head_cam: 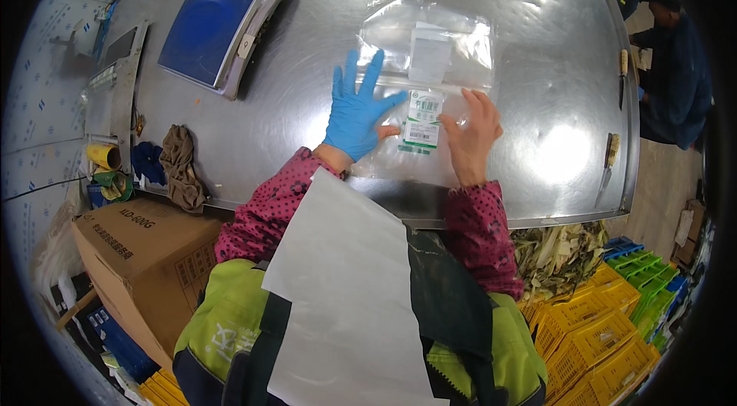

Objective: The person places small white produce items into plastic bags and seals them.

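Before me, a clear plastic bag (386, 164) lies flat on the stainless steel table, with a green and white printed label (424, 118) on it. My left hand (358, 109), in a blue glove with a bare thumb showing, rests with fingers spread over the bag's left part. My bare right hand (477, 132) touches the right part, its thumb beside the label and its fingers bent. Another clear bag or flap (388, 32) extends beyond them, with a pale rectangular label (429, 55). A long white sheet (345, 291) hangs down my front.
A blue-topped digital scale (210, 32) stands at upper left, near brown cloth (182, 164). Two knives (623, 78) lie along the right edge of the table (630, 176). Below are a cardboard box (149, 268), corn husks (555, 253) and yellow crates (593, 331). A person (673, 72) is at far right.
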`<state>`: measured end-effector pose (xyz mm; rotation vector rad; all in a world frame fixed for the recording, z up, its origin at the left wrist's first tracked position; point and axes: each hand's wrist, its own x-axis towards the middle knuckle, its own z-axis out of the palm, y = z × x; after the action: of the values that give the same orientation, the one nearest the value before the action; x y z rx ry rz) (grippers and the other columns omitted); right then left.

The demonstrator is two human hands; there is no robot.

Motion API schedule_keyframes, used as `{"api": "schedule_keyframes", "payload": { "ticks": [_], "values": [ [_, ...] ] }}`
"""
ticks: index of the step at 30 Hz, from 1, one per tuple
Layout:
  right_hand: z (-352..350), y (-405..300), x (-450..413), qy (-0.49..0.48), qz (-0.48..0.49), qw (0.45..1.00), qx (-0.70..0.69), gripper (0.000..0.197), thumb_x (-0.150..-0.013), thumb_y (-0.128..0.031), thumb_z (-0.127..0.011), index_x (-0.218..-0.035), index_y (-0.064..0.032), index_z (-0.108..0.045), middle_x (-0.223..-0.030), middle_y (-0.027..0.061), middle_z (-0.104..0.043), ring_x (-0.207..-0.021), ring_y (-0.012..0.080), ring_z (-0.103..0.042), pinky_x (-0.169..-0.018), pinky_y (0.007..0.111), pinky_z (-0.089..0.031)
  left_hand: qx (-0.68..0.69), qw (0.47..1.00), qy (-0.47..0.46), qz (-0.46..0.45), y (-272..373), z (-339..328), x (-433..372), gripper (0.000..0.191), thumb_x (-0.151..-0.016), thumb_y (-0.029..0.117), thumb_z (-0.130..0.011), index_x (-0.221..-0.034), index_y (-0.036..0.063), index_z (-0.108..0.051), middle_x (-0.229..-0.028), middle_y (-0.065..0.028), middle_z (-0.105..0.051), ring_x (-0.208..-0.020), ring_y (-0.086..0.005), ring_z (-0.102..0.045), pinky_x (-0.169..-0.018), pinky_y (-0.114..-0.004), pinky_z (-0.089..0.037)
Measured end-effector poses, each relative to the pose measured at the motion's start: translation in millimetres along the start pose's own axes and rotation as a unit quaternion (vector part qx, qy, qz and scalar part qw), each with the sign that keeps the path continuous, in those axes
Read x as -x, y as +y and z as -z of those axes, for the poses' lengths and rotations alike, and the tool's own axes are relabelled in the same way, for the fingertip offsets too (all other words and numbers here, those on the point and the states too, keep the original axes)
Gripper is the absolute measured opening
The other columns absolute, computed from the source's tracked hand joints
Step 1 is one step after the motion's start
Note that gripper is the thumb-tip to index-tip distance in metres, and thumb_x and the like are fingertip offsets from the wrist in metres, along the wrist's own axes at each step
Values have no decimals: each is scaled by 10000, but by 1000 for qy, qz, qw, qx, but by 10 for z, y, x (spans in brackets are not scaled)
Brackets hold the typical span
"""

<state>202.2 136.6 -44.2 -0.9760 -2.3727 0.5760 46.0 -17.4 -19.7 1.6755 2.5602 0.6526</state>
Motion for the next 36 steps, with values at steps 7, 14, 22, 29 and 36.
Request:
{"api": "schedule_keyframes", "payload": {
  "ticks": [7, 14, 22, 29, 36],
  "values": [
    [532, 229, 139, 52, -83, 985, -141, 300, -833, -73, -710, -1128, -65, -653, -1211, 100, -614, -1194, 298, -516, -1034, 432, -362, 73, 997, -4, -19, -185, -298, 111, 275, -673, 303, -843, -943, 306, -792, -1558, -35, -385, -1466, -396, -201, -1157, -596, -161],
    [739, 89, 190, 82, -75, 977, -183, 233, -866, -4, -658, -1098, -21, -655, -1146, 110, -637, -1122, 275, -571, -965, 387, -444, 451, 861, 74, 223, -403, -91, -407, 357, -852, 265, -754, -1186, 147, -711, -1370, -56, -574, -1236, -253, -483, -1087, -382, -358],
    [851, 104, 145, 139, -112, 963, -201, 236, -894, 1, -628, -1130, -6, -641, -1131, 108, -637, -1058, 229, -580, -919, 347, -448, 796, 595, -33, 103, 201, 1409, 243, 698, -909, 618, -543, -1397, 128, -451, -1477, -188, -414, -1342, -401, -399, -1116, -602, -288],
    [824, -214, 115, 95, -78, 962, -244, 200, -926, -40, -620, -1119, 8, -640, -1132, 111, -641, -1056, 213, -594, -942, 350, -452, 475, 835, -18, -277, 716, 1798, 61, 143, -857, 184, -696, -901, 54, -734, -922, -119, -696, -883, -274, -664, -855, -475, -498],
    [1076, -624, 127, -155, -21, 780, -605, 448, -952, -246, -666, -1273, 37, -532, -1174, 121, -619, -1068, 176, -564, -954, 322, -444, 384, 920, 71, 43, 507, 896, 199, 174, -800, 116, -790, -946, 57, -716, -836, -73, -685, -743, -201, -630, -678, -309, -487]
  ]
}}
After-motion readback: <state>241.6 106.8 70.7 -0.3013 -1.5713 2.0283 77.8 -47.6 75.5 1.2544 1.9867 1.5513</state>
